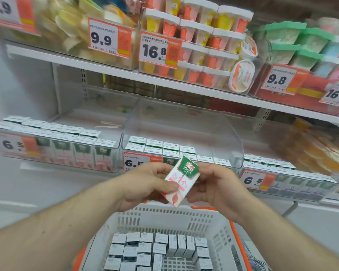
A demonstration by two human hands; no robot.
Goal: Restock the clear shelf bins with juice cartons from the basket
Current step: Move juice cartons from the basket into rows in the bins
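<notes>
I hold one small juice carton [181,179], white and pink with a green "100%" label, tilted above the basket. My left hand [145,185] grips its left side and my right hand [217,184] grips its right side. Below, the white basket [184,214] with orange handles holds several upright cartons [145,249]. Straight ahead, the middle clear bin [227,137] has cartons only along its front and left. The left clear bin [53,145] is packed with cartons across its front.
A right clear bin [286,178] with cartons sits lower right. The upper shelf [110,72] carries bins of cup desserts with price tags 9.9, 16.8 and 9.8. Bagged orange goods [317,151] lie at right.
</notes>
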